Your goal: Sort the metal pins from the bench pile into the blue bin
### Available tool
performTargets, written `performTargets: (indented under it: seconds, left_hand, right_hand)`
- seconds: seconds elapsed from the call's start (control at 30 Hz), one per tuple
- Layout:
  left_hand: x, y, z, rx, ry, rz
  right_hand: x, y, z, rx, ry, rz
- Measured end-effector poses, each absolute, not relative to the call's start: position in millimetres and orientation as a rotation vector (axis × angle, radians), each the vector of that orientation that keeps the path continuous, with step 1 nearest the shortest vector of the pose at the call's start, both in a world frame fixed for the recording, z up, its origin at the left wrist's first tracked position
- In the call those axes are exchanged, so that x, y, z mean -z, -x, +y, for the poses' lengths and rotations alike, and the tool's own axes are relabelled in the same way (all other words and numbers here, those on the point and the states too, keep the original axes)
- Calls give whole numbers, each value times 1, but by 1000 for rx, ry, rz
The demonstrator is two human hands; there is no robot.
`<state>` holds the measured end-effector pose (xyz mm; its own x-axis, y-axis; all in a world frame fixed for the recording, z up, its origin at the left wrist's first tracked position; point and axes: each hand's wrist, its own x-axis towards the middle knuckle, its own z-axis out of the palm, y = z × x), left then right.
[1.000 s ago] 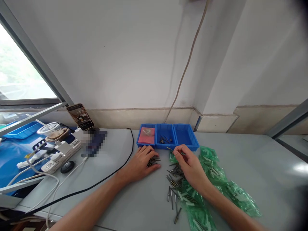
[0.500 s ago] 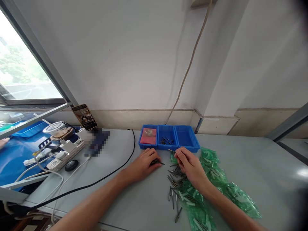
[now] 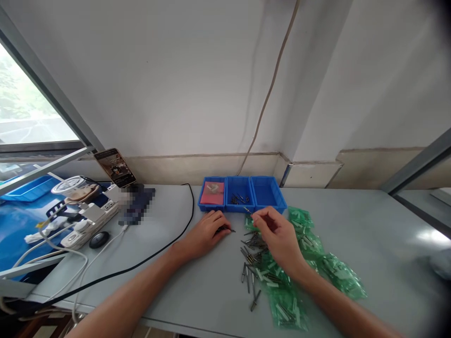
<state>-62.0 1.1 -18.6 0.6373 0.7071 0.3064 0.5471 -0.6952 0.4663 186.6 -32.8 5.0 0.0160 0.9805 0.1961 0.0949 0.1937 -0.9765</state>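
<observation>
My left hand (image 3: 207,234) rests closed on the table, its fingers curled round several thin dark metal pins (image 3: 230,230) whose ends poke out toward the right. In a pinch between thumb and fingertips, my right hand (image 3: 278,232) holds one slim metal pin (image 3: 248,211) just in front of the blue trays. A loose heap of similar metal pins (image 3: 252,256) lies between and below the hands. Green plastic bags (image 3: 287,307), with pins and white pieces inside, lie under and beside my right forearm. Several pins lie in the middle blue tray (image 3: 240,206).
The left blue tray (image 3: 212,207) holds a pink card with a small clear bag; the right blue tray (image 3: 269,206) stands beside the middle one. A black cable (image 3: 160,253) crosses the table. Further left are a power strip (image 3: 72,239), a black mouse (image 3: 99,240) and a propped phone (image 3: 115,167).
The view has shifted slightly. My right hand has turned a little, its pin still pinched near the middle tray's front edge. My left hand stays closed on its pins.
</observation>
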Motion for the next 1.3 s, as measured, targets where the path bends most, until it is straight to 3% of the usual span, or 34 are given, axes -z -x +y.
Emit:
performTargets:
  seconds: [0.1, 0.23, 0.33, 0.5, 0.6, 1.3]
  left_hand:
    - [20, 62, 1, -682, -2520, 1004]
    - [19, 62, 0, -673, -2517, 1010]
    - [19, 63, -1, -669, -2504, 1019]
    - [21, 63, 1, -692, -2495, 1024]
    - [24, 63, 1, -704, -2493, 1053]
    - [31, 58, 3, -737, -2557, 1106]
  right_hand:
    - [-3, -187, -40, -556, 1121, -1675]
    - [-2, -187, -42, -439, 1103, -1797]
    - [-3, -186, -38, -616, 1150, -1721]
    - [-6, -181, -31, -1325, 1106, -1183]
    - [-11, -181, -29, -1511, 1026, -935]
    - [-3, -183, -13, -1358, 1102, -945]
